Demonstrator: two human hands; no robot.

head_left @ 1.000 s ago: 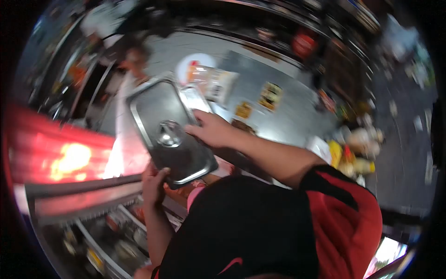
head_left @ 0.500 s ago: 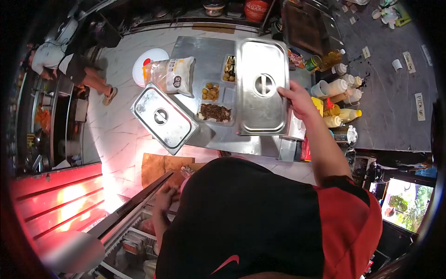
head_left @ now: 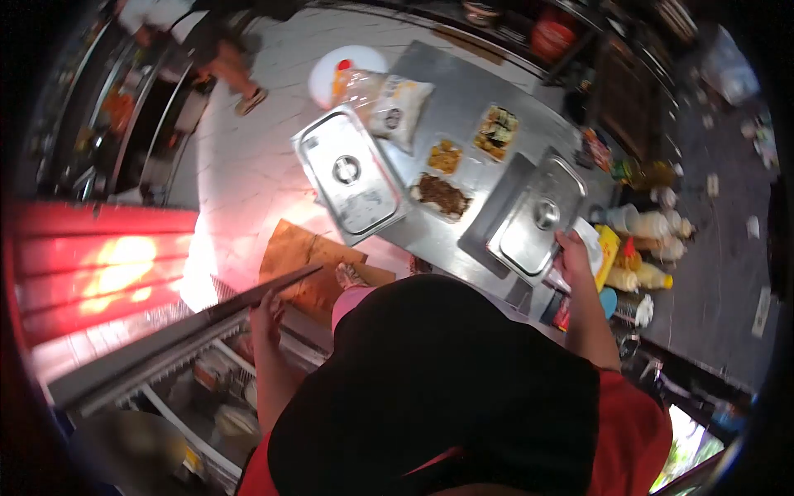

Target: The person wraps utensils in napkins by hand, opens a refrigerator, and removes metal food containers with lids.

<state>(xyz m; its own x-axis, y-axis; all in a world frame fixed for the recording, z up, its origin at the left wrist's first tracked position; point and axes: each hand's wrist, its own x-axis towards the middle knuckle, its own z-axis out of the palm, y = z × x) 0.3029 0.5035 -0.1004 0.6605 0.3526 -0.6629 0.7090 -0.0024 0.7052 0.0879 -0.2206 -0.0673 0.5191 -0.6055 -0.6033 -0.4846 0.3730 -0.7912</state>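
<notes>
My right hand (head_left: 571,257) grips the near right edge of a stainless steel pan lid (head_left: 527,236), thumb on top. The lid sits at a slant over the right end of the steel table (head_left: 430,70), with a dark rectangular area alongside it that could be shadow or an opening. My left hand (head_left: 266,317) is at the dark rail (head_left: 223,316) of an open chest freezer (head_left: 178,372), fingers apart against the rail. Left of centre, a second steel lid (head_left: 351,194) overhangs the table edge. Beside it are food trays: dark chopped meat (head_left: 442,196), yellow pieces (head_left: 445,155) and a striped-sauce portion (head_left: 496,132).
A filled plastic bag (head_left: 399,107) and a round white lid (head_left: 331,66) stand at the table's far left. Several sauce bottles (head_left: 653,223) line the right counter (head_left: 719,273). Brown cardboard (head_left: 302,269) lies on the floor. Another person (head_left: 217,50) stands at the upper left.
My right hand has brought the lid lower and nearer the table. My left hand has moved from beside my body to the freezer rail. The view has turned.
</notes>
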